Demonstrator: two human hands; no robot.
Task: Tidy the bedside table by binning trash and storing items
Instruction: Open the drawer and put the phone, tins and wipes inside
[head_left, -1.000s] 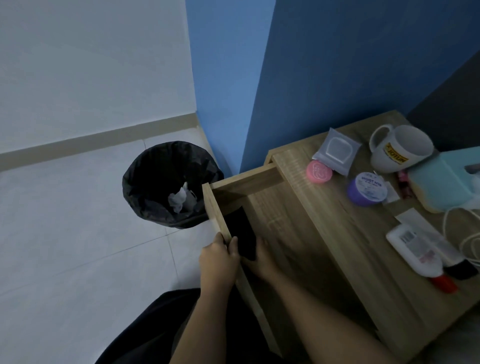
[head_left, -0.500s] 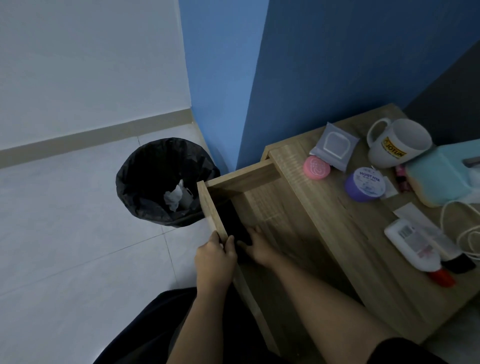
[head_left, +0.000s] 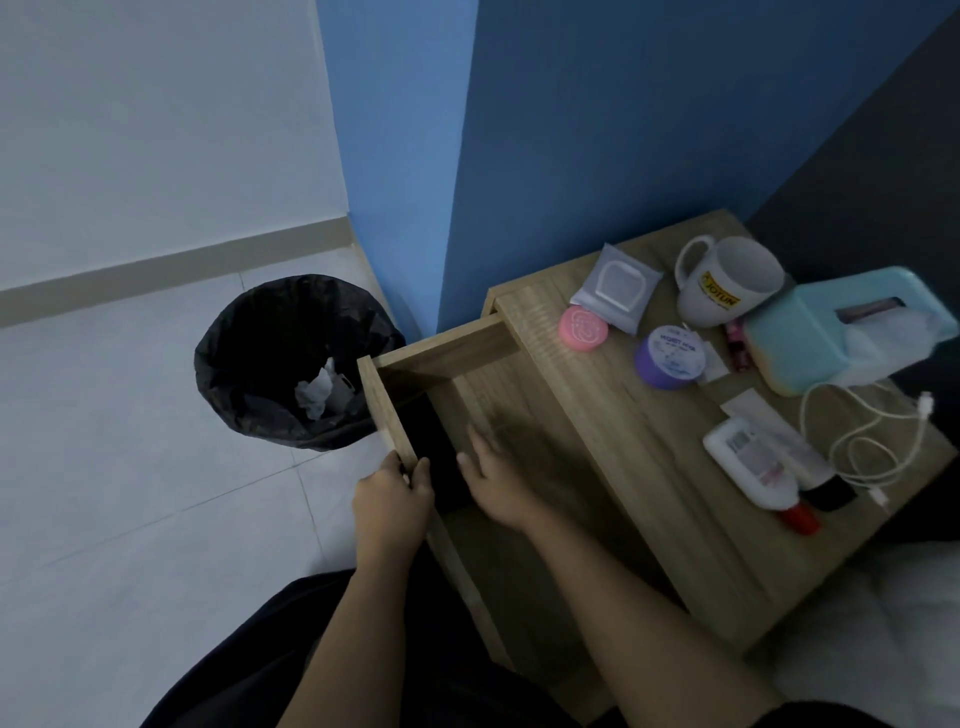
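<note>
The wooden bedside table (head_left: 623, 447) has its drawer (head_left: 441, 358) pulled open. My left hand (head_left: 392, 499) grips the drawer's front panel at its top edge. A flat black object (head_left: 431, 441) lies inside the drawer against the front panel. My right hand (head_left: 498, 478) is inside the drawer just right of that object, fingers spread, holding nothing. On the tabletop lie a pink round tin (head_left: 583, 328), a purple jar (head_left: 670, 357), a wipes packet (head_left: 615, 287), a white mug (head_left: 727, 280), a white lotion bottle (head_left: 753, 467) and a white cable (head_left: 872, 441).
A bin with a black liner (head_left: 291, 358) stands on the tiled floor left of the drawer, with crumpled white tissue inside. A teal tissue box (head_left: 841, 322) sits at the table's right. Blue walls rise behind. White bedding shows at the lower right.
The black object has gone from under my right hand's fingers to lying flat in the drawer. My right hand has let it go and shifted slightly right. My left hand kept its grip.
</note>
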